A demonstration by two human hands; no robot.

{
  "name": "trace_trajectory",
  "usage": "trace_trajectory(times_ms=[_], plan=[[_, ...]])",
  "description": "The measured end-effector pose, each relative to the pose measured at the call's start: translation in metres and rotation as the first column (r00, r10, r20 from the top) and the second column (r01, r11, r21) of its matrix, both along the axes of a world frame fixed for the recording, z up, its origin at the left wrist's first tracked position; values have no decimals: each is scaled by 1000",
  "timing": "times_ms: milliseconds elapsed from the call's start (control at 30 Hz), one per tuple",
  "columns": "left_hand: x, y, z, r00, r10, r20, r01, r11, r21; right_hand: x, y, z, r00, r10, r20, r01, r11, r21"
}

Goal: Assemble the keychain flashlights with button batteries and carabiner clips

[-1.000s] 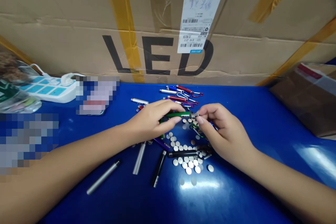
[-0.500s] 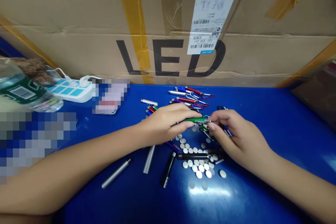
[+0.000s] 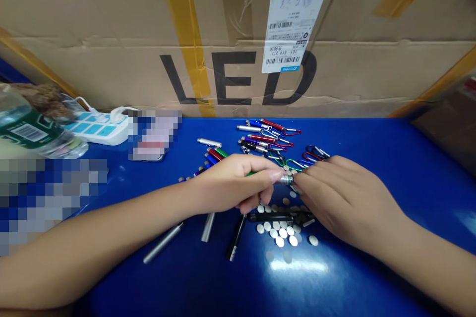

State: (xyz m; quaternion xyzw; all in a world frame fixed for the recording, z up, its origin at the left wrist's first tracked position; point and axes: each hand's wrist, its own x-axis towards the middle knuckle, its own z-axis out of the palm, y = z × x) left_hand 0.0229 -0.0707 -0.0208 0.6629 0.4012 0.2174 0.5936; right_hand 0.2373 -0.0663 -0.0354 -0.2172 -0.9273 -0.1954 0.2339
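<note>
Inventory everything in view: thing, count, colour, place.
Box: one, brown, behind table
Label: one, white, on box
Table: one, blue, beneath
Power strip: one, white and blue, left
Bottle: one, clear and green, far left
Fluffy item: one, brown, far left
Pixelated patches: two, mixed colours, left
Carton: one, brown, right edge
Loose tubes: many, mixed colours, centre
Discs: many, silver, centre
Held tube: one, green and silver, centre
Left hand: one, around held tube
Right hand: one, at its silver end

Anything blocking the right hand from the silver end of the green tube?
Nothing visible: the right hand is already at the silver end of the green tube, held by the left hand. Silvery discs lie below on the table.
</note>
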Motion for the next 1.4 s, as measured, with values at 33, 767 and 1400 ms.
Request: trace_trajectory(times_ms=[33,767,1400], plan=[[0,-1,0,1000,5,-14,-4,999,43,-1,-1,0,1000,-4,-19,3,999,-44],[-2,3,-11,981,37,-188,80,813,577,-4,2,4,983,-130,-133,48,867,-496],[1,-3,-5,995,49,-89,13,812,583,2,-2,15,1000,-18,-25,7,926,-378]])
